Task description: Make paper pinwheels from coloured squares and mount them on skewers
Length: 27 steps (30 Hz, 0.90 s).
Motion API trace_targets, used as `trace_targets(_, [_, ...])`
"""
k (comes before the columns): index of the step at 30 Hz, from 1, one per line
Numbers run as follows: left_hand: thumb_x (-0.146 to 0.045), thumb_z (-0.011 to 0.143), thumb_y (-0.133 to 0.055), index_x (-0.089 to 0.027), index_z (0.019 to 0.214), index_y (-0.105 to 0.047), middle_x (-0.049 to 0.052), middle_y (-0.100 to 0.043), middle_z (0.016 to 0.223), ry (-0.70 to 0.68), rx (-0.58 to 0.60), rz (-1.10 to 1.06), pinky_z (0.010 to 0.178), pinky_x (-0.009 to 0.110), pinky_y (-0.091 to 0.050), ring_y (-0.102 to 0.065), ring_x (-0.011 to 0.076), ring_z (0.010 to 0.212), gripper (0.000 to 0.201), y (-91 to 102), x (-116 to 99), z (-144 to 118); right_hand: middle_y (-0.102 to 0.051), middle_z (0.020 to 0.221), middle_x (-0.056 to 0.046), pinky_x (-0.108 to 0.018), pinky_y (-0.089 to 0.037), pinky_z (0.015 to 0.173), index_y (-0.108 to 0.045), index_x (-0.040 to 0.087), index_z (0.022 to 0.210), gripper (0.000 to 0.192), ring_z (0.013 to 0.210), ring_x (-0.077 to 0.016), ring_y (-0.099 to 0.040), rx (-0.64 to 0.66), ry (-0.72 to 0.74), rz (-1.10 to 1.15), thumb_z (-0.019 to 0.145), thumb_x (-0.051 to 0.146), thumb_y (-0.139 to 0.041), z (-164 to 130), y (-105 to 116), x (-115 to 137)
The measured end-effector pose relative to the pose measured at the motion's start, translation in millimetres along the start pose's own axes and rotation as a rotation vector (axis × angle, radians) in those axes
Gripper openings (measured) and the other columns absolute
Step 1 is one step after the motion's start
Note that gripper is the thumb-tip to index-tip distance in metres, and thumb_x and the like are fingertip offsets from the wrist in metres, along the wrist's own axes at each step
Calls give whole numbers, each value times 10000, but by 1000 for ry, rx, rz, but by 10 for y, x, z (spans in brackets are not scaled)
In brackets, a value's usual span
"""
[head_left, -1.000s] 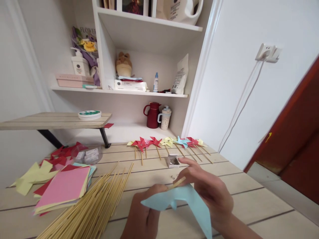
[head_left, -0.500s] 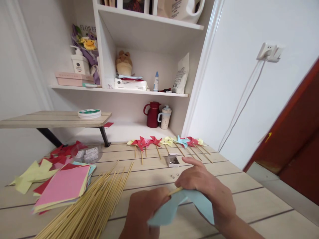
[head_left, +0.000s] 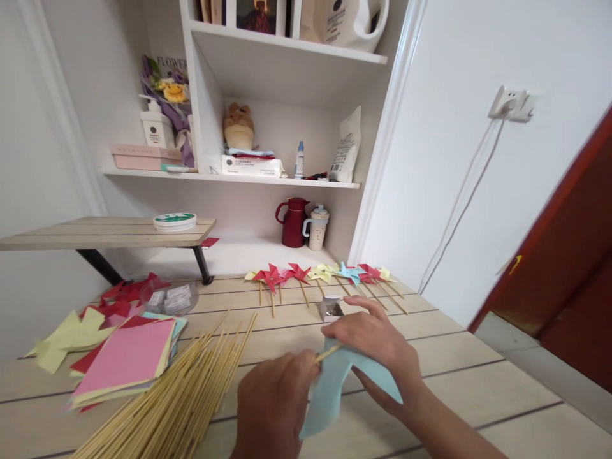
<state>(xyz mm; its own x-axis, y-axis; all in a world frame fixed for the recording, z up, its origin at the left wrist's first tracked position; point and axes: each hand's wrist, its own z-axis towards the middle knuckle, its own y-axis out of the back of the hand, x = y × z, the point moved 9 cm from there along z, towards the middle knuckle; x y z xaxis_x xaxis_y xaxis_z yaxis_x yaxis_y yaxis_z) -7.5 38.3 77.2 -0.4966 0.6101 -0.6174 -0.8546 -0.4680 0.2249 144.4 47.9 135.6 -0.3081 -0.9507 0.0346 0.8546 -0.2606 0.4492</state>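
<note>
My left hand [head_left: 275, 395] is closed around a thin wooden stick [head_left: 327, 354], whose short end shows between my two hands. A light blue paper pinwheel [head_left: 329, 392] hangs below that stick, its blades drooping toward me. With bent fingers my right hand [head_left: 375, 338] grips the pinwheel at the stick's far end; its fingertips are partly hidden by the paper. Just beyond the right fingers stands a small open box [head_left: 331, 310] with tiny metal pieces inside.
A bundle of wooden sticks [head_left: 191, 389] lies left of my hands. Behind it are stacked coloured paper squares [head_left: 127, 357] and a folded yellow pinwheel [head_left: 67, 338]. Finished pinwheels on sticks [head_left: 271, 278] line the table's back edge. A small raised shelf [head_left: 109, 233] stands at the left.
Both hands have shifted slightly left, and the right hand has tilted over the stick. The blue paper has swung to hang more steeply. Loose metal bits on the table are now covered by the right hand.
</note>
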Motion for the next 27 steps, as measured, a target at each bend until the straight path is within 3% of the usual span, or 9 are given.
trace_targets(3, [-322,854,-593,-266,880,-751,36,-690,677,144,-12,-61,635,272,-390,-593,192,628,169,0,126,11,-745,1100,-74,-536,-450,1006,-454,269,1362,505,969,-229,-718,-19,51,-13,889,135,-571,-10,-15,-30])
trace_targets(6, [-378,846,-609,-231,878,-720,21,-663,683,377,-21,-242,618,258,-409,-599,196,661,187,-45,385,13,-666,1263,-116,-537,-481,979,-405,280,1408,597,1140,-272,-648,-55,25,-39,871,181,-647,-27,-9,-125])
trace_targets(10, [-523,857,-582,-200,713,-587,-77,-372,471,743,48,-551,423,223,-260,-322,103,409,353,-263,728,-76,-556,1371,-142,-540,-467,1008,-442,267,1386,568,1259,-298,-547,-128,-140,-46,866,213,-666,-95,8,-319])
trace_targets(13, [-512,835,-635,-189,638,-527,-50,-463,548,760,6,-735,494,220,-334,-387,92,483,393,-291,723,-35,-584,1295,-130,-474,-516,943,-479,256,1341,459,1096,-248,-639,-202,-371,60,903,253,-617,-173,13,-504])
trace_targets(16, [-447,722,-781,-189,775,-619,-23,-577,691,857,-72,-936,615,232,-418,-499,110,615,309,-316,727,-56,-675,1016,-72,-350,-562,749,-596,204,1101,240,802,-178,-683,-213,-699,288,929,370,-573,-288,-104,-729])
trace_targets(18, [-418,662,-835,-192,854,-653,3,-631,798,964,-130,-1010,713,264,-451,-564,137,735,347,-335,785,-115,-662,758,-23,-287,-537,642,-616,168,849,313,654,-148,-650,-96,-895,463,933,459,-536,-365,-321,-812])
trace_targets(20, [-411,643,-849,-198,898,-671,27,-664,910,1036,-166,-1019,795,298,-455,-596,171,867,377,-336,860,-164,-632,647,-1,-241,-490,555,-592,151,724,417,550,-117,-613,101,-1037,636,919,515,-528,-448,-605,-788])
trace_targets(24, [-423,684,-820,-200,923,-676,49,-664,1031,1013,-144,-1041,884,328,-451,-593,217,1041,357,-320,899,-152,-708,900,-29,-169,-360,391,-594,151,850,389,418,-45,-569,371,-1137,897,872,539,-574,-589,-1012,-543])
trace_targets(27, [-447,707,-798,-196,942,-665,53,-659,1011,1037,-78,-1077,800,309,-487,-620,208,963,368,-351,838,-167,-720,923,-27,-139,-298,341,-585,173,978,354,376,-31,-560,538,-1134,1019,879,513,-567,-681,-1219,-311])
